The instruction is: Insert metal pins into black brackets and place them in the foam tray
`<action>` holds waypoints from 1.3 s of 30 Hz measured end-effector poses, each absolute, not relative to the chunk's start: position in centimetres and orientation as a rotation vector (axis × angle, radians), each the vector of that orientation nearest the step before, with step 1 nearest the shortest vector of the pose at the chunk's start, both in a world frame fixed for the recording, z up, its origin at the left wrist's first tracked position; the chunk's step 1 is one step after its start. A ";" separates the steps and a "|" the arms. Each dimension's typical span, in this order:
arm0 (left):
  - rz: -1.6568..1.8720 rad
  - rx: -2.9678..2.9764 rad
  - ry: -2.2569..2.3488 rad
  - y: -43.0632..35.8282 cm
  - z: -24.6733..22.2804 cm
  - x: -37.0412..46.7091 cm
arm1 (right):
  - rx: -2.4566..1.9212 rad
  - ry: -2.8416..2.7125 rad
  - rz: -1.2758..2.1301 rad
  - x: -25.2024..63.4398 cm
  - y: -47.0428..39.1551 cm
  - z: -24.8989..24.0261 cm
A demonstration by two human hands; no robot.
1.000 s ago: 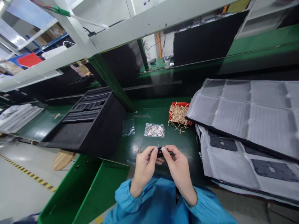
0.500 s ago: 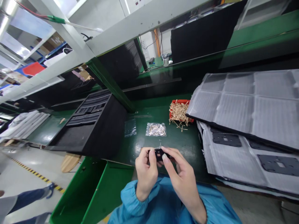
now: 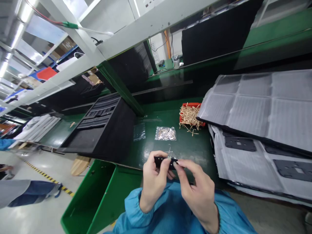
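Near the bench's front edge, my left hand [image 3: 156,182] is closed on a small black plate [image 3: 159,160], thumb on the near side and fingers behind. My right hand [image 3: 197,191] pinches the plate's right end between thumb and fingertips. The plate appears as a narrow strip with small bright dots, its ends partly covered by fingers. Just beyond it, a few thin metal pins [image 3: 170,150] lie on the green bench. Farther back is a clear zip bag [image 3: 165,133] of small metallic pieces. A flat clear bag [image 3: 139,131] lies left of it.
A red box [image 3: 203,123] overflows with beige stick-like pieces [image 3: 190,115]. At right, stacked padded trays [image 3: 251,110] hold black plates [image 3: 240,143]. A black compartmented case [image 3: 107,130] stands at left, above a green bin [image 3: 97,185]. Another person's legs [image 3: 31,191] show at lower left.
The black plate has turned from showing its face with a square opening to a narrower side. Both hands have shifted their hold on it. The whole view has swung slightly left.
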State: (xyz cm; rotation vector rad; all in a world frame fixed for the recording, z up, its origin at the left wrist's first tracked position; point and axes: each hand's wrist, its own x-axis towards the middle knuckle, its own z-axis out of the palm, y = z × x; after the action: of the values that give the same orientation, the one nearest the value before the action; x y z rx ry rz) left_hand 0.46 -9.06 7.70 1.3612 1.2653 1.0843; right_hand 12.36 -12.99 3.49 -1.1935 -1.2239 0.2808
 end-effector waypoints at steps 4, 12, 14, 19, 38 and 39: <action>1.100 1.377 1.322 -9.2 8.0 0.7 | -1.099 -1.414 0.074 12.8 -13.2 4.0; 1.181 1.883 0.948 -9.3 8.1 -0.9 | -1.094 -1.322 0.263 13.2 -13.4 5.1; 1.238 2.148 0.792 -9.2 8.3 -1.2 | -1.106 -1.239 0.354 13.3 -13.6 5.4; 1.271 2.447 0.718 -10.1 9.5 -1.3 | -1.002 -1.192 0.320 13.7 -14.3 5.4; 1.241 2.318 0.632 -11.0 11.6 -1.2 | -0.896 -1.561 -0.057 16.5 -15.5 2.8; 1.233 2.281 0.643 -11.1 11.4 -1.2 | -0.903 -1.567 -0.056 16.5 -15.5 2.8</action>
State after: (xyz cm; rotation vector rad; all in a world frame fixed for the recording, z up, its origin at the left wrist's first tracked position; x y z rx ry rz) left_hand -1.17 -11.07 11.35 2.2815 0.6434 1.2326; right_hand 16.53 -15.52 2.83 -0.9028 -1.5668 -0.0559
